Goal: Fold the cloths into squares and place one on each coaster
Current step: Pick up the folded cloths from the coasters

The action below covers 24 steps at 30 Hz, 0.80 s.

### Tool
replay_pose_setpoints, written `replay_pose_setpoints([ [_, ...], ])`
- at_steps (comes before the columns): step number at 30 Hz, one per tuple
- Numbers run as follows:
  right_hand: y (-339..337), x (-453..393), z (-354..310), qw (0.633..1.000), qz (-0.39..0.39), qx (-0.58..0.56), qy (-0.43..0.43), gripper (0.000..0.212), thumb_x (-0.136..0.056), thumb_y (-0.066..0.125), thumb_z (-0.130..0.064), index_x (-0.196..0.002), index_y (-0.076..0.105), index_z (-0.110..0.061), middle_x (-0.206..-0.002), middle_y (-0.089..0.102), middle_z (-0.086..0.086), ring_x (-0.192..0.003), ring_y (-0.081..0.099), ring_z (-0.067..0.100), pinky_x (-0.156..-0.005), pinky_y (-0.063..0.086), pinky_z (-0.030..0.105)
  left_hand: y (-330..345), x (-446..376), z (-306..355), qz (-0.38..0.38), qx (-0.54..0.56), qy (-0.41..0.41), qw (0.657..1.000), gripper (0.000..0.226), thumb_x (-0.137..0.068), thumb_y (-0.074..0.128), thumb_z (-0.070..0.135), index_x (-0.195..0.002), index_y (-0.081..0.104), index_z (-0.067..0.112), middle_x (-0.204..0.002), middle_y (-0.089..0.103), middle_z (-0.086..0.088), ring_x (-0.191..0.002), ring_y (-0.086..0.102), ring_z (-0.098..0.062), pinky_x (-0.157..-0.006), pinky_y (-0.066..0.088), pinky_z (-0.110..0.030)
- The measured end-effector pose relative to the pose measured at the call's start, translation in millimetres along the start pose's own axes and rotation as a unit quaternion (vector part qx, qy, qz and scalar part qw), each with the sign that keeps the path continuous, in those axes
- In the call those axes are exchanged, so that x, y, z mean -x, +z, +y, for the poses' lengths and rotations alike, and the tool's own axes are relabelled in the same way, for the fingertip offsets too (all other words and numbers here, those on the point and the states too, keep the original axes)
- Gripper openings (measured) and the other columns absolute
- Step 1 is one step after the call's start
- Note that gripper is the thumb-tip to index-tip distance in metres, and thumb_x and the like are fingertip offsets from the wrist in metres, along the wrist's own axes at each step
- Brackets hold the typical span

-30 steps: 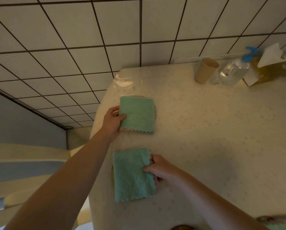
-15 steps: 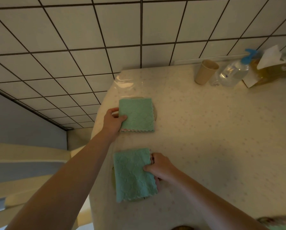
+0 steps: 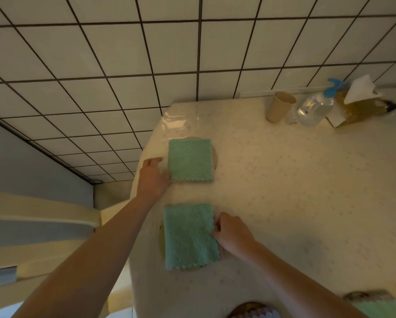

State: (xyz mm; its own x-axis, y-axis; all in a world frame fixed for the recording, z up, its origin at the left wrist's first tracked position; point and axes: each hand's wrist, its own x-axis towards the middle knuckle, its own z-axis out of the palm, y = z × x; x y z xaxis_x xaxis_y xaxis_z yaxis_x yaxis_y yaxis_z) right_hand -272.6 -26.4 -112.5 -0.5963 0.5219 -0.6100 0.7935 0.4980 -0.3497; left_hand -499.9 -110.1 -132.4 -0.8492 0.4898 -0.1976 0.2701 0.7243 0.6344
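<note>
Two folded green cloths lie on the pale table. The far cloth (image 3: 190,160) covers a round coaster (image 3: 215,157), of which only the right rim shows. My left hand (image 3: 152,177) lies just left of it, fingers straight, touching its lower left corner. The near cloth (image 3: 190,236) covers a second coaster (image 3: 161,237), visible as a sliver at the left. My right hand (image 3: 231,235) is at this cloth's right edge, fingers curled onto the edge.
A paper cup (image 3: 279,106), a clear spray bottle (image 3: 314,109) and a tissue pack (image 3: 362,104) stand at the table's far right. Another coaster (image 3: 249,311) and a green cloth (image 3: 380,306) sit at the bottom. The table's left edge (image 3: 137,203) runs beside my left hand.
My left hand's thumb has come off the far cloth and the hand has drawn back to its left side. The right hand has stayed at the near cloth's edge.
</note>
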Motion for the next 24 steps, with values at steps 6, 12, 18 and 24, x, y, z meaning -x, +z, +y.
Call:
replay_pose_setpoints([
  [6,9,37,23,1.000,-0.007,-0.016,0.024,0.010,-0.089,0.043,-0.026,-0.088,0.047,-0.016,-0.092,0.060,0.009,-0.083,0.058,0.026,-0.061,0.039,0.031,-4,75,-18,0.001,0.044,-0.022,0.999,0.044,-0.085,0.056,0.007,-0.129,0.051,0.010,-0.128,0.051,-0.011,-0.109,0.054,-0.027,-0.093,0.043,-0.035],
  [12,23,81,42,0.997,0.034,-0.069,0.022,0.005,-0.088,0.047,-0.020,-0.091,0.050,-0.018,-0.097,0.064,0.012,-0.076,0.055,0.024,-0.063,0.041,0.027,-5,137,-24,0.010,0.054,-0.011,0.998,0.037,-0.086,0.058,0.007,-0.122,0.055,0.009,-0.122,0.056,-0.010,-0.106,0.055,-0.025,-0.091,0.045,-0.036],
  [18,31,125,53,0.992,0.064,-0.105,-0.039,0.023,-0.089,0.053,-0.019,-0.109,0.057,-0.010,-0.105,0.067,0.013,-0.098,0.061,0.030,-0.079,0.044,0.028,-19,217,-16,0.027,0.066,0.009,0.997,0.027,-0.087,0.057,0.006,-0.114,0.059,0.012,-0.107,0.061,-0.004,-0.094,0.054,-0.018,-0.076,0.038,-0.025],
  [24,42,178,103,0.985,0.083,-0.123,-0.086,0.022,-0.089,0.054,-0.022,-0.109,0.057,-0.013,-0.103,0.067,0.007,-0.094,0.061,0.023,-0.081,0.048,0.031,5,317,-3,0.063,0.083,0.003,0.995,0.023,-0.092,0.055,0.013,-0.114,0.062,0.012,-0.102,0.066,-0.005,-0.094,0.059,-0.020,-0.079,0.042,-0.024],
])
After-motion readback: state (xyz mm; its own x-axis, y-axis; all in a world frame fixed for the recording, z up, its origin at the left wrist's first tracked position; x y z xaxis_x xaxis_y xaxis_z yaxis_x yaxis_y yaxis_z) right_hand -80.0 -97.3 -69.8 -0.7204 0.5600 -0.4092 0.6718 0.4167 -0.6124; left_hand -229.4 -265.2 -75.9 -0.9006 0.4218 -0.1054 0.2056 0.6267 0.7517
